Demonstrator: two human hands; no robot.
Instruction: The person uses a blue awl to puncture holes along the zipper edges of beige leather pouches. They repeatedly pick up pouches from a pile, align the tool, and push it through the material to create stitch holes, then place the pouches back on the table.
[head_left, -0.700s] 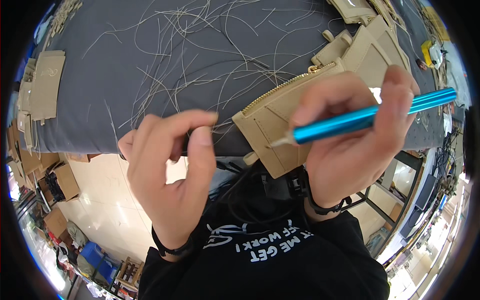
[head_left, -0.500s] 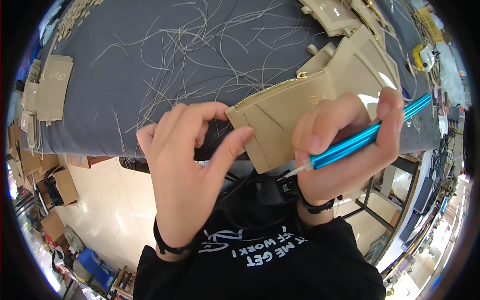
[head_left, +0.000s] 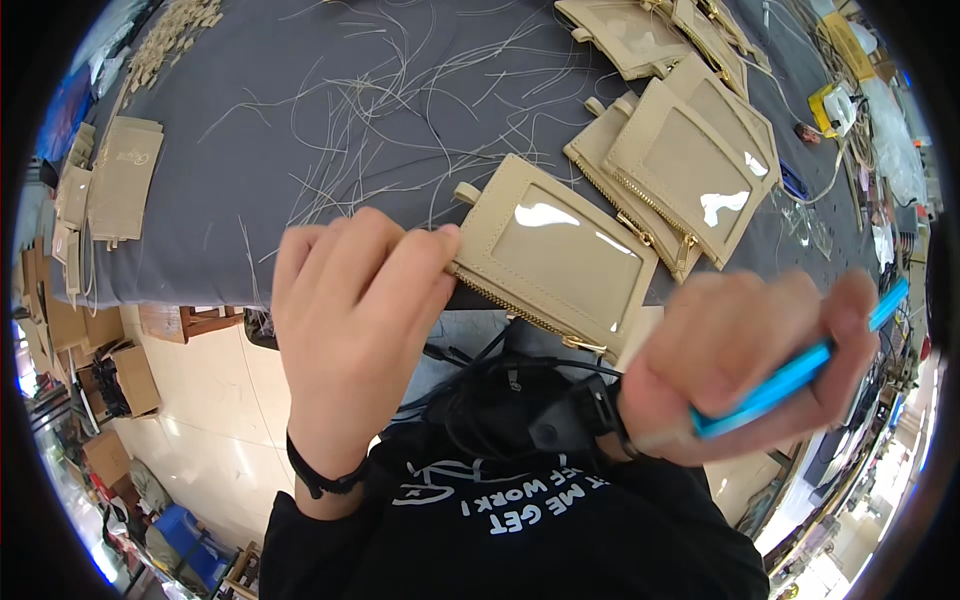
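Left hand pinching; right hand fisted

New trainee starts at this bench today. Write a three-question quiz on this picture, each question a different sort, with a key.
1. True or false: the left hand holds the tan card holder by its edge.
2. What does the right hand have in its grip? A) scissors B) a blue pen-like tool C) a spool of thread
3. Fill in: loose cut ______ lie scattered over the grey table.

Key: 1 true. 2 B. 3 threads.
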